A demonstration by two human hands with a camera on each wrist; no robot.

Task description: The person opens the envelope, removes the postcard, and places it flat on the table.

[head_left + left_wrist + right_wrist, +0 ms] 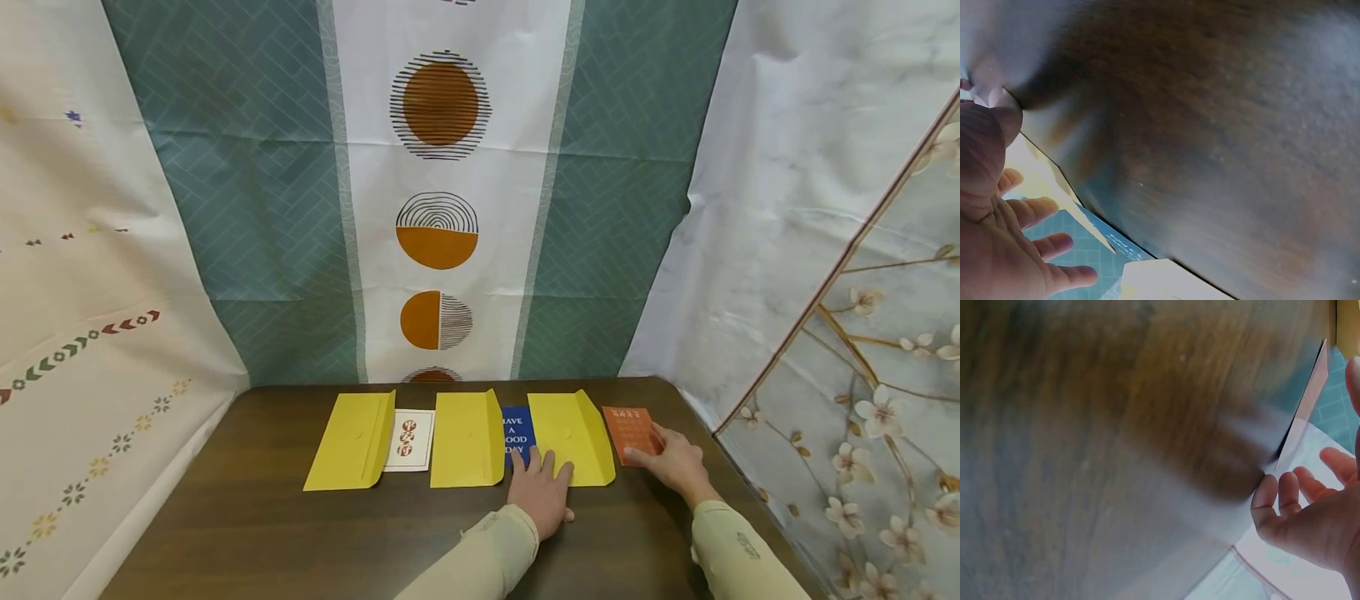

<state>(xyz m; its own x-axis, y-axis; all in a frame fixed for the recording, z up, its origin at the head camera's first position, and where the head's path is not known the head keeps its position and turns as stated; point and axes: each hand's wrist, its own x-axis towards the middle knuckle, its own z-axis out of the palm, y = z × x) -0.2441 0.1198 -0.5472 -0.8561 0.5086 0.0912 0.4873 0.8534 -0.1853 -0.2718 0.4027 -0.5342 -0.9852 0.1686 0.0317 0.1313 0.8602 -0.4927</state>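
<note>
In the head view my left hand (542,492) has its fingers spread over the lower left corner of the right-hand yellow envelope (558,425) and the bottom of a blue card (517,427). This card reads "HAVE A GOOD DAY" and lies partly under that envelope. The left wrist view shows the left hand (997,231) with fingers apart. My right hand (678,462) is at the lower right of a red card (624,429) with printed characters, thumb by its bottom and fingers by its right edge. In the right wrist view its fingers (1265,500) are loosely bent near the card's corner.
Further left lie a middle yellow envelope (467,442), a white card (411,442) with red characters, and a left yellow envelope (348,442). All lie in a row along the back of the dark wooden table (300,542). Patterned cloths (270,208) hang behind and at both sides.
</note>
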